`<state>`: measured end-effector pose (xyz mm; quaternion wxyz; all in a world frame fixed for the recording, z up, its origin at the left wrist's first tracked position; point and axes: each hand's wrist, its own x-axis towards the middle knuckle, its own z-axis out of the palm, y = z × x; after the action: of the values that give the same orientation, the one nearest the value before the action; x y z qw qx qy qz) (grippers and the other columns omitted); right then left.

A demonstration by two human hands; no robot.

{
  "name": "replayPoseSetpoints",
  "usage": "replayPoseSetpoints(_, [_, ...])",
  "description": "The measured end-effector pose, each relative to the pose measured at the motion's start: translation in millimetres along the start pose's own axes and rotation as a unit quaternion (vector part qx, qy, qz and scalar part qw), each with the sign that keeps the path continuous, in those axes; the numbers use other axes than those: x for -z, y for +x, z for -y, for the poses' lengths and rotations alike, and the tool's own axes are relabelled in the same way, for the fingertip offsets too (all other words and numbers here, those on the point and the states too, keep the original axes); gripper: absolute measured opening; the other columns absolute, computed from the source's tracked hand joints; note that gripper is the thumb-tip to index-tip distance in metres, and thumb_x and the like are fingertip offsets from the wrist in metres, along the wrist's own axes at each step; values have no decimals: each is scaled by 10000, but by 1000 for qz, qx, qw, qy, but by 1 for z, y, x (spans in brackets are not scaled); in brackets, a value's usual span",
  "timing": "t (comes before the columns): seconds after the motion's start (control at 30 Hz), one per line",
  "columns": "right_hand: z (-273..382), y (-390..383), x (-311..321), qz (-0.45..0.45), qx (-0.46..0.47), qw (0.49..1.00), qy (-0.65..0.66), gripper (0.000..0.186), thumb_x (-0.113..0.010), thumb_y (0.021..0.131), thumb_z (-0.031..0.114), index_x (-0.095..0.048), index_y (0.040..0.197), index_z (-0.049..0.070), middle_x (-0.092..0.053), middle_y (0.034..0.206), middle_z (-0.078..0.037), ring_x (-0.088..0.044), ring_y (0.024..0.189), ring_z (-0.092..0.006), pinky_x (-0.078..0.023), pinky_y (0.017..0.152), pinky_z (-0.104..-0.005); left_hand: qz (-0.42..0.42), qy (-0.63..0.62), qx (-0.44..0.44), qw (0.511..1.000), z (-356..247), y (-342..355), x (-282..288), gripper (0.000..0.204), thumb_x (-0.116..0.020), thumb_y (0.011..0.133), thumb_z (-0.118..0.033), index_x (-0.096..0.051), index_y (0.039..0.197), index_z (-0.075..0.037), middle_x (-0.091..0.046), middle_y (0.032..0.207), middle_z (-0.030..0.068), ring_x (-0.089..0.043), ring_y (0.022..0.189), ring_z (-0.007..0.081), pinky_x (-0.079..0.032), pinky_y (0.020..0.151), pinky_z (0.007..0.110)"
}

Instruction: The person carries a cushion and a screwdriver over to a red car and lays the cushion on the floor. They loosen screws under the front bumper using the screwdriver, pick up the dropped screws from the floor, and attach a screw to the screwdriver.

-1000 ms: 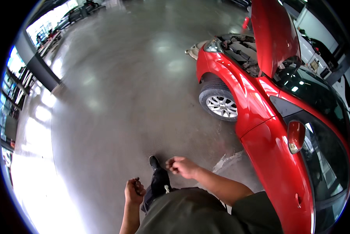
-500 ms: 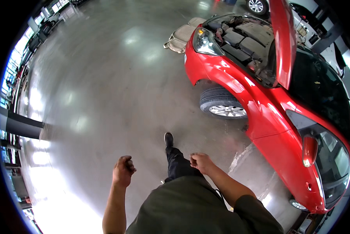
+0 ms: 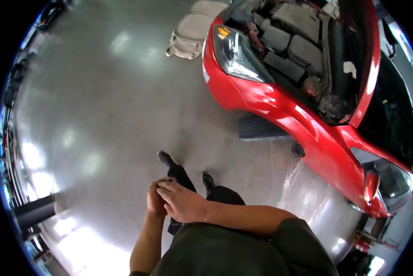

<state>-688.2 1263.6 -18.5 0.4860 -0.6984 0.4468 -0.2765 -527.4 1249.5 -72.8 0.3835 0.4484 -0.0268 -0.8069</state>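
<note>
In front of my body, my left hand [image 3: 155,198] and my right hand [image 3: 184,202] are brought together. The right one lies over the left, its fingers wrapped across it. My left fingers look curled but are largely covered, so whether anything sits between the palms is hidden. Neither hand touches the red car [image 3: 321,170] to my right. Its hood [image 3: 372,78] is raised above an engine bay [image 3: 284,46] with dark covers. The front wheel [image 3: 264,128] shows below the fender, turned outward.
Beige padded seat covers [image 3: 190,30] lie on the floor by the car's front corner. A dark post-like part [image 3: 34,212] juts in at the left. The car's side mirror [image 3: 371,185] sticks out. Grey glossy floor [image 3: 105,119] stretches ahead and left.
My hands, apart and curled before, have come together, the right moving left onto the other. I have stepped nearer the car, and both shoes now show.
</note>
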Motion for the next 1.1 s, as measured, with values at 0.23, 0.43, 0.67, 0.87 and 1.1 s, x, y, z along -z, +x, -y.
replayPoseSetpoints(0.23, [-131,98,47,-201,-73,970,119,234,-623,948,50,-641,1169,-28,-683,1046,-130,-670,884,-271,-539,798,-362,31,153,271,950,-55,186,36,283,-400,1054,-250,-600,1009,-54,-569,796,43,-511,627,146,-435,583,296])
replayPoseSetpoints(0.43, [-362,84,-6,-231,-502,796,248,227,-668,952,142,-700,1130,7,-699,881,-31,-637,802,-104,-520,735,-280,-57,245,321,913,-37,267,69,171,-427,1023,-158,-574,1004,-71,-430,692,-35,-359,554,84,-333,518,264])
replayPoseSetpoints(0.67, [-696,-19,-69,-149,-607,776,87,360,-788,878,240,-695,1166,45,-719,952,-53,-668,847,-146,-561,767,-313,-167,224,343,896,72,371,175,243,-422,959,-133,-616,1040,-13,-449,670,-34,-334,515,61,-299,470,244])
replayPoseSetpoints(0.87, [-868,-31,-80,-162,-645,745,-59,658,-821,838,345,-596,1373,33,-632,1370,-221,-631,1248,-330,-512,1054,-423,-106,346,427,829,123,417,214,245,-437,1034,-115,-655,1098,-23,-481,674,-30,-406,565,63,-378,534,248])
replayPoseSetpoints(1.1, [-953,-34,-97,-250,-643,714,-116,751,-874,785,336,-560,1408,58,-612,1331,-238,-618,1211,-372,-523,1037,-454,-57,257,418,870,80,467,182,226,-451,1062,-86,-650,1120,5,-476,671,-35,-381,570,37,-339,535,230])
